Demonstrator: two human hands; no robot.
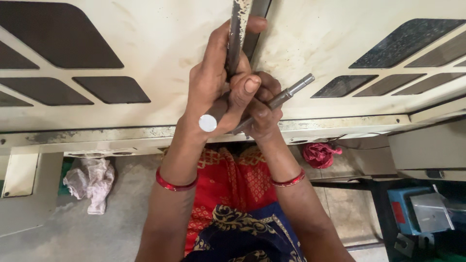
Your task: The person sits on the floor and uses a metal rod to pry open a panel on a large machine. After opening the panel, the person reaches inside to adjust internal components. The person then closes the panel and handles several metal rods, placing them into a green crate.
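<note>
My left hand [213, 82] is wrapped around a thick round metal bar [209, 122] whose shiny cut end faces me; its fingers also reach up along a worn vertical door handle [237, 29] on a cream machine cabinet [160, 39]. My right hand [264, 109] sits just behind it, shut on a thinner stepped steel rod [291, 91] that points up and to the right. Both wrists carry red bangles. The hands press together at the seam between the cabinet's two doors.
The cabinet doors have dark slanted window panels [58, 36]. A crumpled pale rag [92, 182] lies on the concrete floor at left, a red cloth bundle [319, 154] under the cabinet edge at right. A blue box with a metal plate [422, 213] stands at lower right.
</note>
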